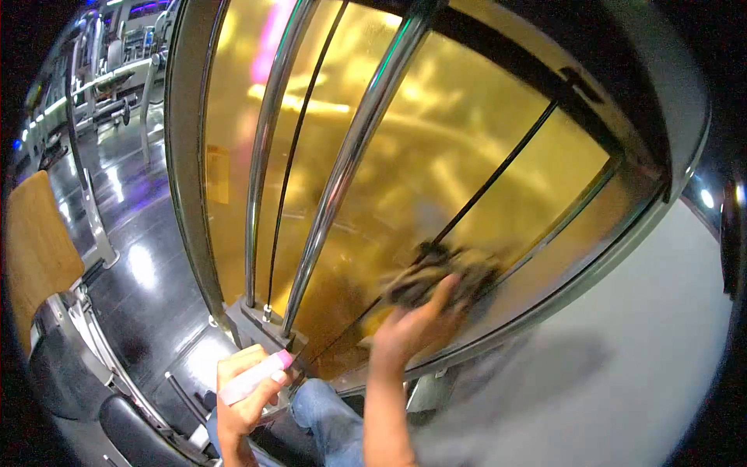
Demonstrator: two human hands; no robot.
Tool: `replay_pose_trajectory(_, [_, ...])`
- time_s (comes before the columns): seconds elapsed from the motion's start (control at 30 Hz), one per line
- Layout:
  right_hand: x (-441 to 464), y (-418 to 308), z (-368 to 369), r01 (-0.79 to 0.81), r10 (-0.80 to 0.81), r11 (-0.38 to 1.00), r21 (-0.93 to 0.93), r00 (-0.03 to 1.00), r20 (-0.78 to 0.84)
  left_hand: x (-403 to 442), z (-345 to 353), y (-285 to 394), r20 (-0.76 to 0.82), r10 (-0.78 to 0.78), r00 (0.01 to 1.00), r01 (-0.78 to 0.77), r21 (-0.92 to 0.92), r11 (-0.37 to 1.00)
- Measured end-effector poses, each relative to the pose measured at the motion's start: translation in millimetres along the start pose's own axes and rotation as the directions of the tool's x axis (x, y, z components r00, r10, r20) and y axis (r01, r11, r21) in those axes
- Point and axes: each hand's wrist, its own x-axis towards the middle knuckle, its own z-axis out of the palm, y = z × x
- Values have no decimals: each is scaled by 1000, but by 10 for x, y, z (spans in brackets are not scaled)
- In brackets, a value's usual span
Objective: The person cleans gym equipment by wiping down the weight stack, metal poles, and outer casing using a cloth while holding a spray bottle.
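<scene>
My right hand (412, 319) holds a dark, crumpled cloth (443, 276) against a yellow, reflective panel (482, 132), beside the lower part of a thin black cable (498, 179). The hand and cloth are somewhat blurred. Lower left, my left hand (247, 389) has its fingers wrapped round a pale bottle (253, 377) with a pink tip, near the base of the chrome rods (342, 171). The bottle is tilted, its pink end up and to the right.
A dark frame (185, 156) borders the panel. At the left are a tan pad (43, 249), a black padded seat (140, 432) and gym machines (117, 86) on a shiny dark floor (136, 210). A pale wall (622, 311) stands at the right.
</scene>
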Motion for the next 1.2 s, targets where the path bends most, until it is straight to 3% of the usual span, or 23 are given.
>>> replay_pose_trajectory(0.03, [270,-131,-28,-229,276,785,576,961,5,-28,-19,-26,7,-14,1000,14,6,1000])
replay_pose_trajectory(0.07, [413,-201,-32,-305,488,235,923,858,160,-40,-33,-52,4,-1,1000,1,-15,1000])
replay_pose_trajectory(0.1, [374,-157,2,-312,494,241,919,854,161,-44,-40,-72,3,14,1000,-14,-38,999])
replay_pose_trajectory(0.17, [242,-40,138,-347,402,552,758,908,122,-27,-41,-105,12,25,1000,-24,-63,998])
replay_pose_trajectory(0.27, [-241,31,208,-328,335,533,780,928,161,14,-36,-141,1,116,993,-116,-25,993])
replay_pose_trajectory(0.3, [-472,123,270,-91,91,973,210,996,9,22,-22,-115,7,85,996,-85,-38,996])
replay_pose_trajectory(0.33, [-468,-13,192,-571,555,406,714,774,304,30,-13,-105,13,54,998,-53,-50,997])
replay_pose_trajectory(0.37, [-482,-168,119,-583,542,-490,648,378,750,41,-16,-122,12,45,999,-44,-50,998])
replay_pose_trajectory(0.4, [-680,-161,224,-590,544,-488,643,371,753,56,-11,-136,30,49,998,-48,-26,999])
replay_pose_trajectory(0.47, [-1143,-19,505,-627,502,-620,472,145,853,53,-1,-177,52,45,998,-45,2,999])
replay_pose_trajectory(0.6, [-1116,-52,527,-652,520,-567,504,192,832,40,-44,-241,65,3,998,-4,16,1000])
replay_pose_trajectory(0.7, [-771,-33,571,-600,426,-523,605,431,795,47,-15,-227,69,-30,997,29,17,999])
replay_pose_trajectory(0.8, [-144,-167,327,-565,484,-518,642,425,765,42,-19,-272,73,-17,997,15,28,1000])
replay_pose_trajectory(0.9, [149,-121,271,-637,456,-431,639,458,763,37,-31,-307,80,12,997,-15,35,999])
replay_pose_trajectory(0.97, [95,-124,332,-578,383,-424,697,583,717,47,-2,-324,83,4,997,-7,30,1000])
replay_pose_trajectory(1.0, [-34,-31,455,-581,387,-421,697,580,717,57,23,-323,52,19,998,-21,55,998])
replay_pose_trajectory(1.07, [-409,204,750,-737,433,-115,666,566,702,45,52,-340,21,26,999,-28,83,996])
replay_pose_trajectory(1.1, [-417,83,624,-687,387,-341,642,520,761,29,62,-355,10,5,1000,-6,76,997])
replay_pose_trajectory(1.13, [-556,78,667,-690,387,-341,639,517,764,15,65,-366,-3,-16,1000,16,70,997])
replay_pose_trajectory(1.2, [-953,160,839,-751,436,-155,642,531,726,4,42,-325,20,-55,998,54,47,997])
